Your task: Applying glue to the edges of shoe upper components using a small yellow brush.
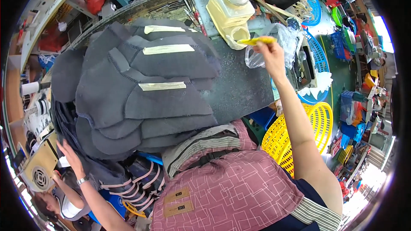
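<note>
My right hand (pixel 271 55) pinches a yellow-handled brush (pixel 256 41). The brush's far end reaches the round cup (pixel 238 36) at the front of a cream-coated glue pot (pixel 231 10), and its tip is hard to make out. Dark grey fabric pieces (pixel 100 98) with stitched seams lie overlapped in a pile on the bench, left of the pot. Pale strips (pixel 162 86) show on three of them. Beside the pile's lower left edge, my left hand (pixel 72 158) is open with fingers stretched out, near dark fabric hanging off the bench.
Clear plastic bags (pixel 280 45) lie right of the pot, beside a tray of tools (pixel 305 66). Yellow baskets (pixel 319 122) and blue baskets (pixel 319 51) stand at the bench's right. Pens and thin tools (pixel 195 15) lie behind the pile. Another person (pixel 70 201) is at lower left.
</note>
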Motion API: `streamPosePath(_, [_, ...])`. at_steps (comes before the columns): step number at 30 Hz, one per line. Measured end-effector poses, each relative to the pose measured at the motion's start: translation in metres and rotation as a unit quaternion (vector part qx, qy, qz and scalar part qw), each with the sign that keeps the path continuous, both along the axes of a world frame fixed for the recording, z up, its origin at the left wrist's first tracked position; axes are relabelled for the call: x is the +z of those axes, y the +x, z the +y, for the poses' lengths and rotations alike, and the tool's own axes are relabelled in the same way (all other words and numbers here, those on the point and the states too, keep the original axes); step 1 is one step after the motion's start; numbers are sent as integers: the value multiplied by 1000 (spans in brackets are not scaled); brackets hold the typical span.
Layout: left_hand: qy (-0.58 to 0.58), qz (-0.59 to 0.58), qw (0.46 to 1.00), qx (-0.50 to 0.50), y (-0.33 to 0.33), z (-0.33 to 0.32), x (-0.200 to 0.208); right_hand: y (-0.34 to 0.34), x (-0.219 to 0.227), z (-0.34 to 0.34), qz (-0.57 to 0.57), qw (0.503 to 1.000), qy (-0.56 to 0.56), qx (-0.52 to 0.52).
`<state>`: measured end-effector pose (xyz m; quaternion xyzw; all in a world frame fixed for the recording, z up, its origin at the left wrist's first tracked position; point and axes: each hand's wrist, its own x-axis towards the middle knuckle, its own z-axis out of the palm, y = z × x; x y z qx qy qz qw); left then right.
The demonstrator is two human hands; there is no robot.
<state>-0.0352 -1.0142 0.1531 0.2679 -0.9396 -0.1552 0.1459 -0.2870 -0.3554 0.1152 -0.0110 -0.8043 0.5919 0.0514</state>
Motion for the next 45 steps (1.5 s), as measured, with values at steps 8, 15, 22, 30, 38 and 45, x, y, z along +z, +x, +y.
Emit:
streamPosePath(8, [26,65,952,-298,-184,176,42,-38,-61,21,14,993,55,-103])
streamPosePath(15, [73,-48,943,-320,-254,188,-3,-31,-46,-1,-256,890,-377,-25])
streamPosePath(22, [672,-3,740,41,-224,187,-34,-31,53,-197,-94,899,-325,277])
streamPosePath(30, [758,-16,651,35,-215,184,-43,-58,34,-312,-6,922,15,387])
streamPosePath(38, [652,48,757,-6,-197,180,-20,-26,37,-256,-22,899,156,409])
streamPosePath(45, [-134,31,972,190,-79,54,141,-26,55,-148,-58,951,-232,194])
